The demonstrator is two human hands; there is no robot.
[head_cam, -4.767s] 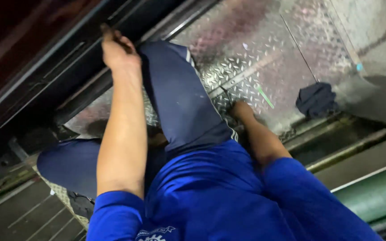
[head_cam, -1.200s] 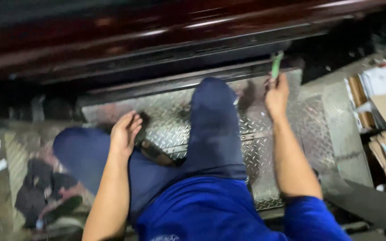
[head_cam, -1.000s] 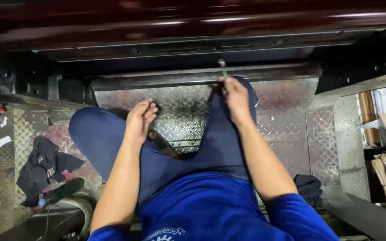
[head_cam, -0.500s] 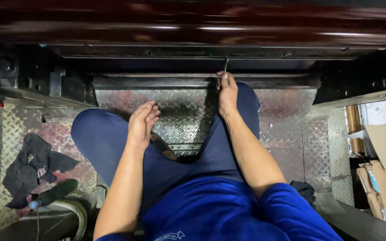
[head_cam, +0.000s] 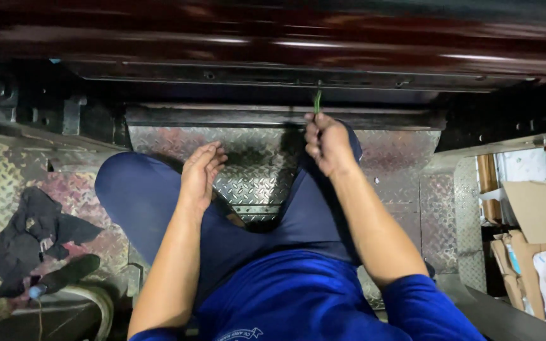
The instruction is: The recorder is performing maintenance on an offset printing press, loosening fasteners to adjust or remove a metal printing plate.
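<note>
Green tool [head_cam: 316, 101] clamped in right hand [head_cam: 327, 142], tip up at dark frame rail [head_cam: 273, 76]. Left hand [head_cam: 200, 173] open, resting on knee below rail. Looks mid-adjustment; next needs steady aim.

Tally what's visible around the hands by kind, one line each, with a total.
Hands: 2, the left hand open over the thigh, the right hand gripping a thin green tool
Green tools: 1
Black cloths: 1
Dark handled tools beside the cloth: 1
Diamond-plate floor: 1
Total: 6
</note>
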